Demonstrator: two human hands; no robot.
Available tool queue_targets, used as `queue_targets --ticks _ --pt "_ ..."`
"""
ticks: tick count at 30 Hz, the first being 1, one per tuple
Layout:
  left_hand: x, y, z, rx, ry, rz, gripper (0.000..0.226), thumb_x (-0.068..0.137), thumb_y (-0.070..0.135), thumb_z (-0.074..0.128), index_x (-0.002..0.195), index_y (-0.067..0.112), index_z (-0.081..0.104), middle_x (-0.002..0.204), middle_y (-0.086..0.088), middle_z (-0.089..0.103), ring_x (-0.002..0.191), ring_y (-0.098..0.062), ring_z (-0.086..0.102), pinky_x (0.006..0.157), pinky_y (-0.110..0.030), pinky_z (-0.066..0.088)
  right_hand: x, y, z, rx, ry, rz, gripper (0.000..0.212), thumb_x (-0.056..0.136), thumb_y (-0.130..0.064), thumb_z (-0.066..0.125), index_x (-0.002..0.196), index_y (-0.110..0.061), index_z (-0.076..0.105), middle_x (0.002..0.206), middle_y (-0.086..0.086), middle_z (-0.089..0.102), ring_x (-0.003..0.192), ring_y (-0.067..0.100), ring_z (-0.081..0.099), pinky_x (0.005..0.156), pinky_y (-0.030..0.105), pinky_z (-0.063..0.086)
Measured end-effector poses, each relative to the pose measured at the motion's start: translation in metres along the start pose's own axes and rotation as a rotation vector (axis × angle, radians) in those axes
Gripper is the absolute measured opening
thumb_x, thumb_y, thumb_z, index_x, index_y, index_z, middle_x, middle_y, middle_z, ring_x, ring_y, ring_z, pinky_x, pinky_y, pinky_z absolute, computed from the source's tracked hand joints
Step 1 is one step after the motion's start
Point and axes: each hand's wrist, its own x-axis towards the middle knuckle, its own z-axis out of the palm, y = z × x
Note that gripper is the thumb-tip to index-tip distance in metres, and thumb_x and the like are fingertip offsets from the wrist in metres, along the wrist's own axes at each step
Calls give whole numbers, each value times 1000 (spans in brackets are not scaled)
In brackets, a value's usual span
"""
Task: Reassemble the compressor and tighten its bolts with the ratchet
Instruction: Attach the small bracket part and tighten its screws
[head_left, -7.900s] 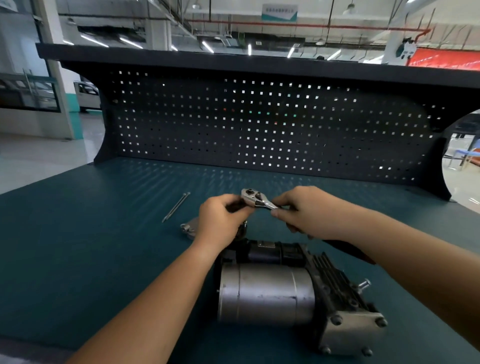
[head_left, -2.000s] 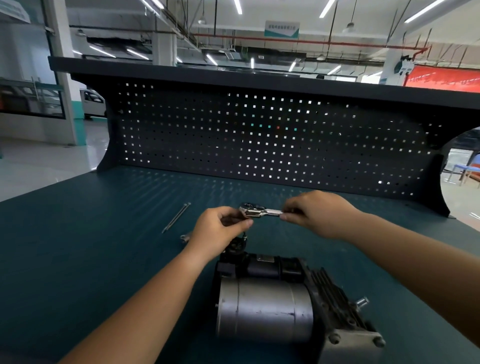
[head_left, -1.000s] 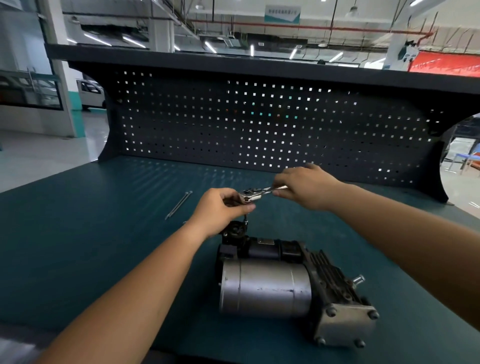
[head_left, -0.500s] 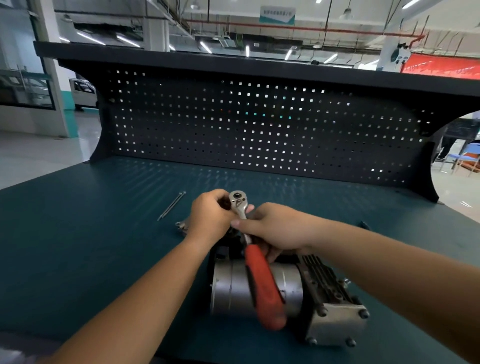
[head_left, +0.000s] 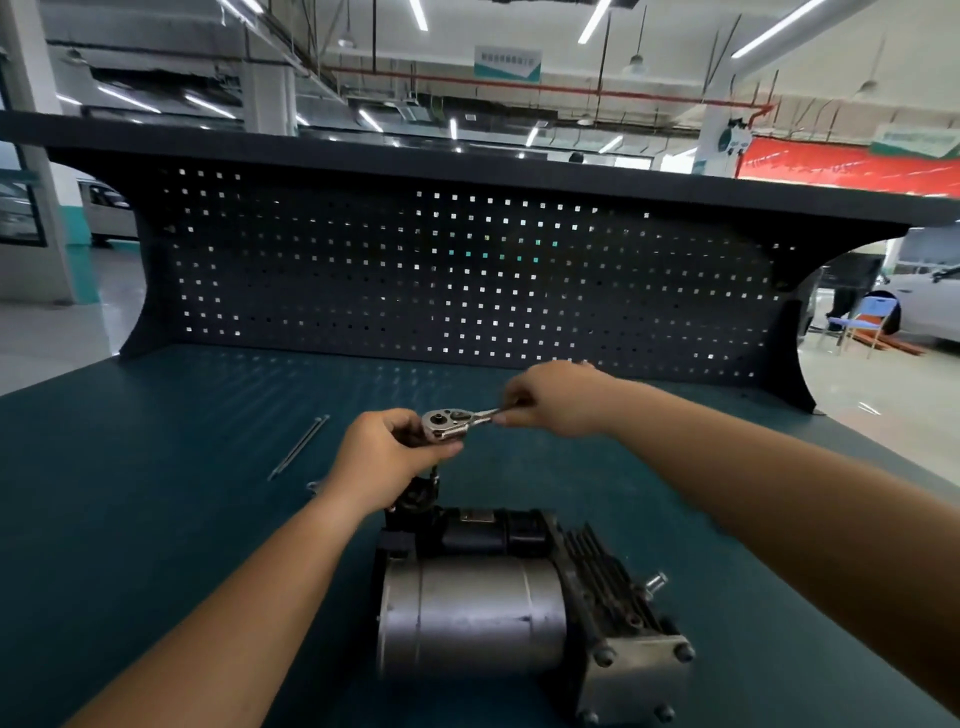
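You could read no text here: the hanging sign (head_left: 507, 63) at top centre, the red banner (head_left: 841, 169) at upper right and the small label (head_left: 475, 516) on the compressor (head_left: 467, 618) were all too blurred.

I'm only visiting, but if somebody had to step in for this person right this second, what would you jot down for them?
Left hand grips under the ratchet head and steadies it. Right hand pinches its handle, which points right.
The ratchet sits on a thin extension that runs down to the far end of the compressor.
Done: the near end plate shows its bolt heads seated.
Left: finish tightening at the far end. The long thin bolts lie loose on the bench, probably yet to be fitted.
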Motion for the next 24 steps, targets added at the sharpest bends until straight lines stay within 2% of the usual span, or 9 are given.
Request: queue_targets --ticks 2,4,7,9,11,14,17,20,24 --pt "0 -2 -2 -19 9 -10 13 70 16 82 71 12 71 59 7 64 50 -1 52 49 -12 37 2 -3 7 -73 95 -41 39 95 -53 41 117 -26 59 113 -4 62 109 20 54 94 39 35" --pt "-1 -3 -4 -51 9 -7 10 72 14 80 71 17 71 57 11 66 51 2 55 50 -10 39 -3 -4 9 -147 130 -83 40 97 -53 37 117 -26 58 109 -2 63 103 22 57 83 35 40" --pt "-4 -3 -1 -47 11 12 18 73 8 78 71 24 71 64 12 70 62 -1 62 58 -10 44 -22 -8 6 -145 61 -125 41 97 -51 39 100 -20 65 82 -2 64 80 18 57 67 30 43" --pt "-9 -2 4 -28 19 20 22 72 6 79 71 26 70 65 14 69 65 -2 63 61 -11 46 -36 -19 10 88 -58 -125 42 96 -47 46 74 -14 61 63 -1 58 60 15 55 59 27 43" --pt "-14 -1 7 56 65 43 21 69 7 80 72 26 70 69 14 70 70 -3 65 66 -19 49 -48 -37 20 547 -188 -34 44 95 -39 52 61 -12 54 50 0 52 40 9 53 45 21 44" --pt "-19 2 4 124 128 100 17 61 22 81 67 27 66 69 14 67 70 -3 62 62 -22 44 -49 -66 35 1074 -267 46 35 96 -30 53 66 -12 52 43 -7 54 34 2 52 37 15 45" --pt "-19 6 2 67 137 99 13 52 36 67 55 26 60 49 15 60 54 1 52 50 -14 38 -42 -81 41 1258 -254 42 30 97 -28 51 71 -13 50 44 -8 55 36 2 54 38 14 46" --pt "-17 4 2 17 126 72 19 57 31 78 53 22 62 47 14 60 47 0 48 45 -13 37 -40 -77 37 1201 -312 28 29 97 -30 51 73 -14 53 50 -5 57 38 3 55 39 16 48" --pt "-11 -4 0 93 74 65 26 65 5 80 56 25 66 57 11 66 49 4 54 52 -21 43 -37 -48 19 737 -360 29 34 94 -39 54 71 -14 60 63 1 58 43 6 56 49 19 50"
